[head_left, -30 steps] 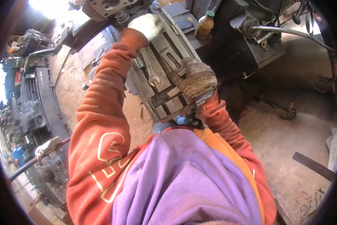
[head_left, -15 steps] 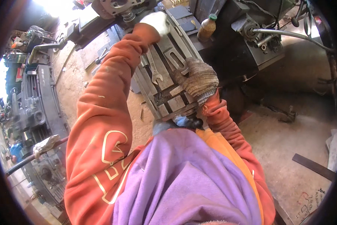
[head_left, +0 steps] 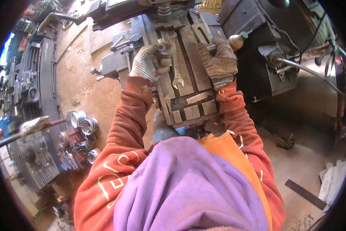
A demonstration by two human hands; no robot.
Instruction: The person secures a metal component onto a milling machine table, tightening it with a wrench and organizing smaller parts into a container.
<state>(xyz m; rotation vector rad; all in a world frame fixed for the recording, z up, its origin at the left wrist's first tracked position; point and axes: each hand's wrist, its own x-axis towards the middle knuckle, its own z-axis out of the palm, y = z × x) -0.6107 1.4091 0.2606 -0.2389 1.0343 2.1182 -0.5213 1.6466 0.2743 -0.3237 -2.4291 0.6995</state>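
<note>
Slotted machine table (head_left: 165, 85) lies beneath; left hand (head_left: 146, 63) pinches round metal piece (head_left: 162, 47), best kept steady; right hand (head_left: 221, 61): grip I cannot tell.

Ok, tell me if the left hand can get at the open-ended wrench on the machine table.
Probably yes: the wrench lies just right of the left hand, and nothing appears to cover its near end. The small metal part at that hand might hamper a grip.

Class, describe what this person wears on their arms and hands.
The left hand wears a whitish glove with dark dots; the right hand wears a brownish striped knit glove with a grey ribbed cuff. Both sleeves are orange-red and wrinkled, with pale outlined markings.
</note>
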